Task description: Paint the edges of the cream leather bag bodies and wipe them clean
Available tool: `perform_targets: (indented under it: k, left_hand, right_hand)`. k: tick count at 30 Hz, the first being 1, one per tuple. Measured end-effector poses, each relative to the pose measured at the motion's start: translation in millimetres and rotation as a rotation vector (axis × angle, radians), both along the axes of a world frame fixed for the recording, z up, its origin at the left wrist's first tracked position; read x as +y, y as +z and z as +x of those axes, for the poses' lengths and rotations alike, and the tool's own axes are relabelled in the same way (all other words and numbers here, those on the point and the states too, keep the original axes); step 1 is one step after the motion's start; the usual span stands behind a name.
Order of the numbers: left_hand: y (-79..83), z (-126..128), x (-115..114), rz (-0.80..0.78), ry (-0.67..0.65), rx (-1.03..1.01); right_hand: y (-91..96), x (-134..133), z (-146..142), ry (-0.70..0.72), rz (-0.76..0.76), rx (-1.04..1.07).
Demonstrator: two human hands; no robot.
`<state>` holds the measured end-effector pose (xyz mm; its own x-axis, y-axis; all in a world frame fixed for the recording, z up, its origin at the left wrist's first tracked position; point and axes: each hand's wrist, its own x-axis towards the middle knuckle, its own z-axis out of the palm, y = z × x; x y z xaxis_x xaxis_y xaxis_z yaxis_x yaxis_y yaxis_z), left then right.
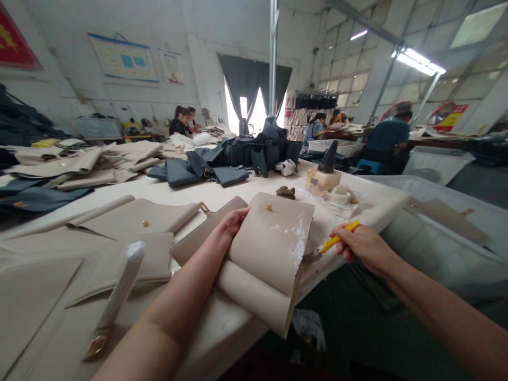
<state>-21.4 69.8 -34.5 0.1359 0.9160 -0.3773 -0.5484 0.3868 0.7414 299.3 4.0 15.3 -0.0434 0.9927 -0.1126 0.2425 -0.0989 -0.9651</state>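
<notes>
Beige panel (265, 243) between left grip (233, 221), clamped on its left edge, and right grip (360, 244), clamped on yellow brush (329, 245).

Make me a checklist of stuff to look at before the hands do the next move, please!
1. Left hand on the beige bag piece: ok, it is at the upper left edge.
2. Right hand grip on the yellow-handled brush: ok, fingers are wrapped round the handle.
3. Brush bristles touching the bag piece: cannot tell, they are right by its edge but blurry.
4. White smears even along the right edge: not ok, they look patchy.
5. Gold stud clean: ok, no white shows on it.
6. Bag piece wholly on the table: not ok, its lower corner sticks out past the edge.
</notes>
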Motion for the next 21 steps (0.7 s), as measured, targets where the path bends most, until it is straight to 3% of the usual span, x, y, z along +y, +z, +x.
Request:
perform_targets:
  k: [8, 14, 17, 21]
  left_hand:
    - [-2.9, -2.5, 2.4, 0.008, 0.004, -0.012]
    - [-1.0, -0.8, 1.7, 0.0, 0.005, -0.009]
    - [0.1, -0.3, 1.2, 0.002, 0.008, -0.006]
    - [-1.6, -1.3, 1.7, -0.004, -0.019, -0.004]
  right_hand:
    - [-4.7, -6.7, 4.1, 0.044, 0.015, 0.005]
    - [-14.4, 32.2, 20.6, -0.135, 0.382, -0.087]
    - [-27.8, 49.0, 22.5, -0.105, 0.468, -0.135]
    - [-51.2, 49.2, 18.8, -0.017, 0.579, -0.233]
